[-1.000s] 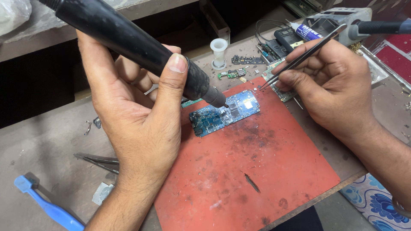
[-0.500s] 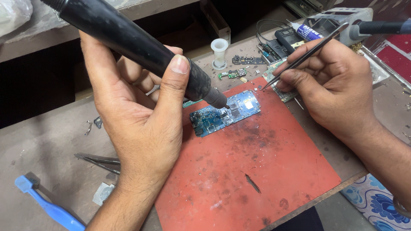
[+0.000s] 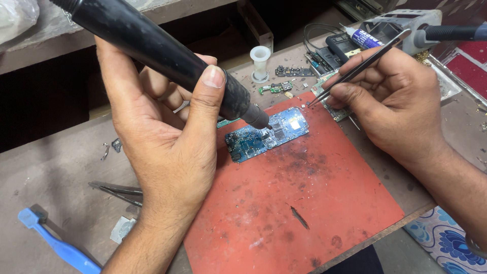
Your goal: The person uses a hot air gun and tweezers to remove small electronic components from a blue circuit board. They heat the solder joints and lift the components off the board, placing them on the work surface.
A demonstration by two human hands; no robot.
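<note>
Grey workbench (image 3: 61, 167), cluttered, with a stained red work mat (image 3: 314, 203) covering its middle and running down to 5 o'clock. Blue circuit board (image 3: 266, 134) lies on the mat's upper edge, long axis tilted up toward 2 o'clock. Left hand (image 3: 162, 137) is wrapped tight around a thick black hot-air handpiece (image 3: 162, 58), thumb pressed on the barrel; nozzle tip sits right over the board's middle, can't tell if it touches. Handpiece and left hand hide the board's left end and the bench behind it. Right hand (image 3: 395, 101) at 2 o'clock pinches slim metal tweezers (image 3: 355, 68), tips pointing down toward 8 o'clock, just off the board's right corner, not on it. Behind, at 12 o'clock: small white cap (image 3: 260, 61), loose green board scraps (image 3: 276, 87), black meter (image 3: 340, 45), white glue tube (image 3: 368, 36). Spare tweezers (image 3: 119, 190) lie at 9 o'clock beside the left wrist, blue plastic tool (image 3: 56, 246) at 7 o'clock, both well apart from the board
</note>
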